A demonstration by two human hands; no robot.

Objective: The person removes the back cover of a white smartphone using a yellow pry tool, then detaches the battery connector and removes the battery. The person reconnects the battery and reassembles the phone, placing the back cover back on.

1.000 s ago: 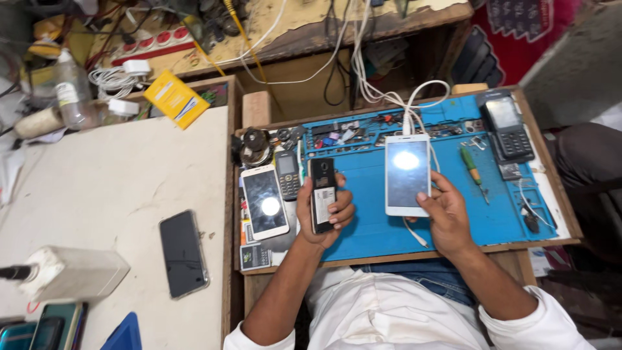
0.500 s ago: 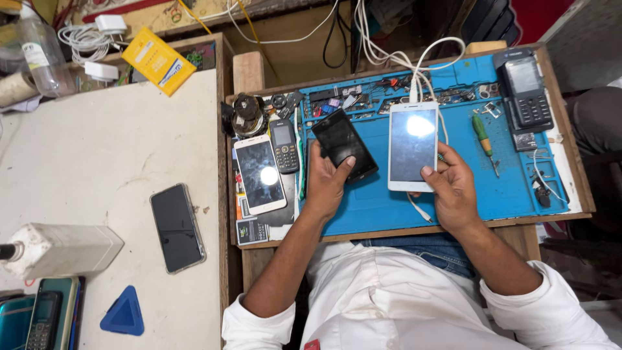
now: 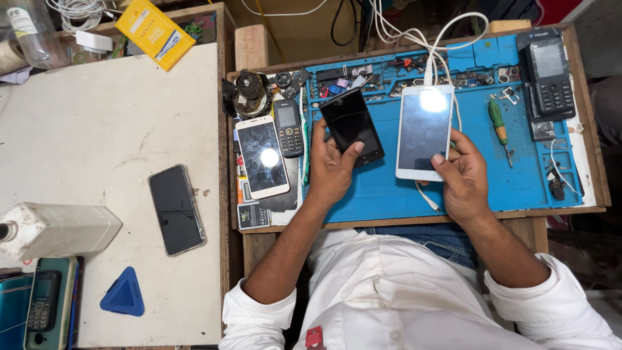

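Note:
My left hand (image 3: 332, 175) grips a black smartphone (image 3: 352, 125), screen up and tilted, over the blue work mat (image 3: 512, 188). My right hand (image 3: 463, 178) holds the lower edge of a white tablet-like phone (image 3: 425, 131), which has a white cable (image 3: 447, 39) plugged into its top. Both hands rest at the mat's near side. A white smartphone (image 3: 262, 156) and a small black keypad phone (image 3: 288, 127) lie just left of my left hand.
A green-handled screwdriver (image 3: 498, 128) and a black card terminal (image 3: 549, 71) lie on the right of the mat. On the white table to the left are a black phone (image 3: 176, 209), a blue triangular pick (image 3: 124, 293), a white bottle (image 3: 55, 228) and a yellow box (image 3: 154, 32).
My left hand swapped from a small upright keypad phone to the black smartphone and lifted it, tilted, toward the mat's middle. The right hand stayed on the white phone.

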